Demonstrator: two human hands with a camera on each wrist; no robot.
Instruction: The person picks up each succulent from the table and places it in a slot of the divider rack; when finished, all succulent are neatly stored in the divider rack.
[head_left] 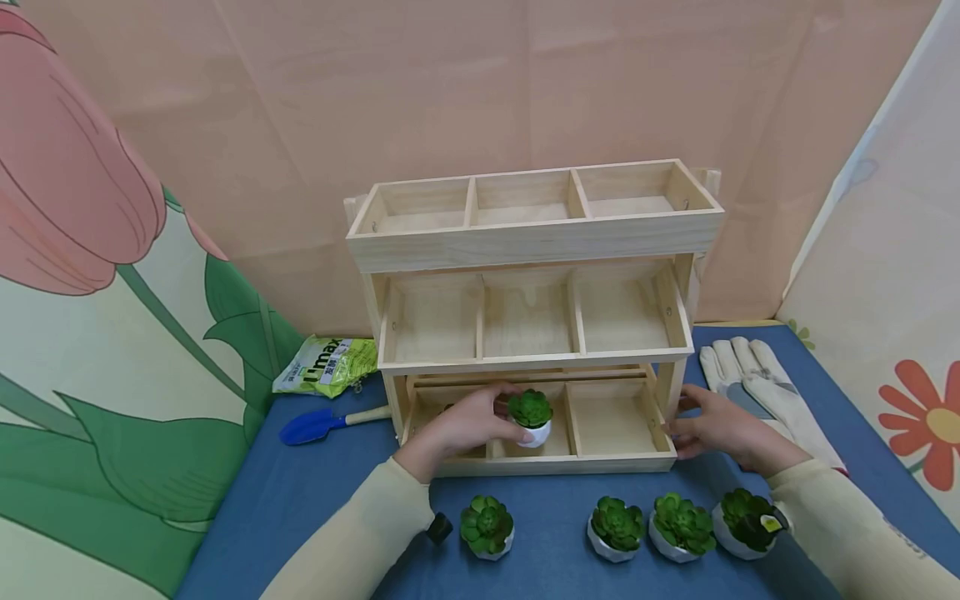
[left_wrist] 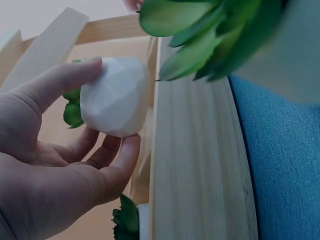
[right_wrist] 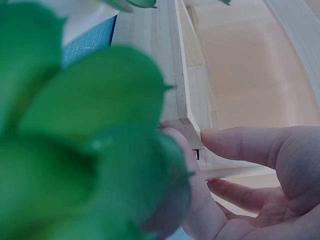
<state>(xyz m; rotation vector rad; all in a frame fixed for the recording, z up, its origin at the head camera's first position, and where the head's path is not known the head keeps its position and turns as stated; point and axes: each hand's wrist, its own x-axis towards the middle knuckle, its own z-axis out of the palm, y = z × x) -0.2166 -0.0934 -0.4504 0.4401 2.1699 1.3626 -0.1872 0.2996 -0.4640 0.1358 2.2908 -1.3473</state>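
Note:
A three-tier wooden planter shelf [head_left: 536,243] stands upright, each tier split into three compartments. Over the bottom tier's middle compartment my left hand [head_left: 478,421] holds a small succulent in a white faceted pot [left_wrist: 117,95], thumb on one side and fingertips on the other. My right hand [head_left: 716,429] pinches the right end wall of the bottom tier, its thumb [right_wrist: 240,142] on the inner side. Low in the left wrist view, another succulent [left_wrist: 127,220] shows inside the bottom tier; the left arm and hand mostly hide that spot in the head view.
Potted succulents stand along the front: one succulent [head_left: 487,527] at left, three at right, including a middle one [head_left: 682,525]. A blue trowel [head_left: 315,425] and a green-white bag [head_left: 326,365] lie left of the shelf. White gloves [head_left: 765,387] lie right on the blue tabletop [head_left: 247,517].

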